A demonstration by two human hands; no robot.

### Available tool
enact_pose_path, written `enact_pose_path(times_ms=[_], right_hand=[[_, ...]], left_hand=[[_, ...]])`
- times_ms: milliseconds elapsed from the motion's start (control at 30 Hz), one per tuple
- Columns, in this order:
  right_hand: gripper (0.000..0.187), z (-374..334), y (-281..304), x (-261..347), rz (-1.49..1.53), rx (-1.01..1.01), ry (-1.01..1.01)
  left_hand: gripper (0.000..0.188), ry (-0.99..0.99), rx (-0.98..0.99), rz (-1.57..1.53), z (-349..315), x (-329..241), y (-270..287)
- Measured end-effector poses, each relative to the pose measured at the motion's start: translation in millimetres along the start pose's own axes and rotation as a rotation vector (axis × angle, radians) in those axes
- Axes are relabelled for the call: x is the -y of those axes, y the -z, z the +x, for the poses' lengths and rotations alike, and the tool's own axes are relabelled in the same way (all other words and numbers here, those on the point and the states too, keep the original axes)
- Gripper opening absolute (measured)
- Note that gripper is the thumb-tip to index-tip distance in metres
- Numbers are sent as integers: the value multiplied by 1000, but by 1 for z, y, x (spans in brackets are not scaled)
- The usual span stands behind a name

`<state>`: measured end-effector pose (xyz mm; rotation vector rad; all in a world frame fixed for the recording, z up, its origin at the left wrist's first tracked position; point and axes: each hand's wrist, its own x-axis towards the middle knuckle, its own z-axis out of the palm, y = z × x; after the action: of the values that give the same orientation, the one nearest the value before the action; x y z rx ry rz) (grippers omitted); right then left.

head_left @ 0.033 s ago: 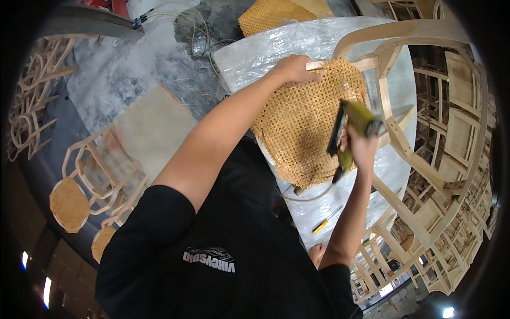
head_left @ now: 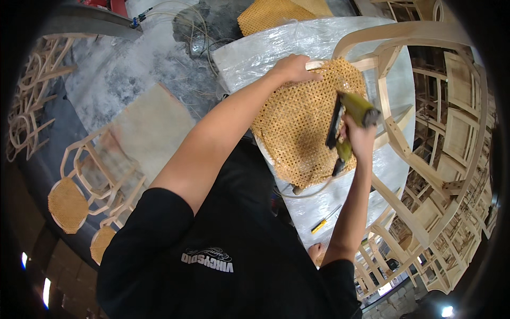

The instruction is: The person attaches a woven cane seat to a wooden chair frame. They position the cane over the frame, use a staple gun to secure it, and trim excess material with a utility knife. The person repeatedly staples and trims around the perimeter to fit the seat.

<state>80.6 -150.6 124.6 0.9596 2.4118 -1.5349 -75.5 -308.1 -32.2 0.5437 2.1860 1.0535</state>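
Observation:
A rounded seat panel covered in woven cane webbing [head_left: 295, 122] lies on the plastic-wrapped table, its pale edge showing near the top. My left hand [head_left: 295, 69] grips that far edge, with the thumb over the webbing and the other fingers partly hidden. A green and black pneumatic staple gun [head_left: 357, 110] is in my right hand [head_left: 361, 139], whose fingers wrap round its handle. The gun is held over the right part of the panel. Whether its nose touches the webbing, I cannot tell. A dark smudge marks the middle of the cane.
A yellow-handled screwdriver [head_left: 319, 227] lies on the wrapped table [head_left: 244, 58]. Curved wooden chair frames [head_left: 419, 159] crowd the right side. More cane sheet [head_left: 276, 18] sits beyond the table. Chair frames with cane seats [head_left: 68, 204] stand on the left, and hoses [head_left: 204, 32] trail over the floor.
My right hand has shifted the staple gun slightly left and farther from me. My left hand stays on the panel's edge.

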Motion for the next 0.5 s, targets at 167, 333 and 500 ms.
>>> enact_pose_path(times_ms=[167,333,500], right_hand=[[14,54,-41,25,-125,39,25],[11,65,-49,30,-204,84,43],[11,69,-50,29,-233,121,-10]], left_hand=[[72,1,7,-82,3,3,3],[70,69,32,-114,-3,3,3],[58,58,49,-120,-6,1,6]])
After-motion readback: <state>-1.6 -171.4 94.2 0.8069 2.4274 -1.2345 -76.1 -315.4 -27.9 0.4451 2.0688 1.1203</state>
